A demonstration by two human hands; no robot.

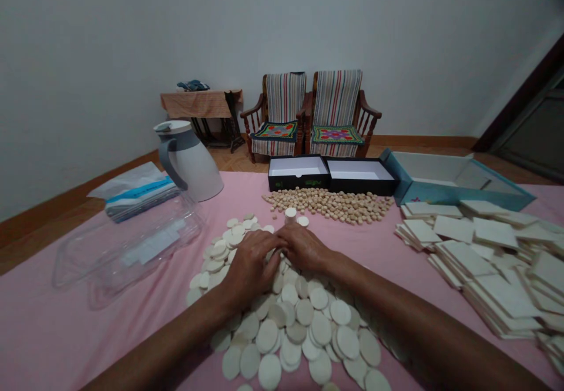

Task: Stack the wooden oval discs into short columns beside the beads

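A large heap of pale round wooden discs point(291, 349) spreads over the pink cloth in front of me. Above its far part, my left hand point(254, 260) and my right hand point(304, 246) meet at the fingertips. Both hands are closed, fingers curled inward and pressed together; whatever is between them is hidden. Just beyond my right hand stands a small stack of discs point(290, 213), with a single disc point(302, 221) beside it. From this angle I cannot tell whether the right fingers touch the stack.
Small wooden pieces point(335, 203) lie before two black box trays point(299, 181). At right are square wooden tiles point(493, 262) and a blue box point(458, 179). At left stand a white-grey jug point(194, 165), a clear plastic container point(132, 250) and a blue-white packet point(141, 196).
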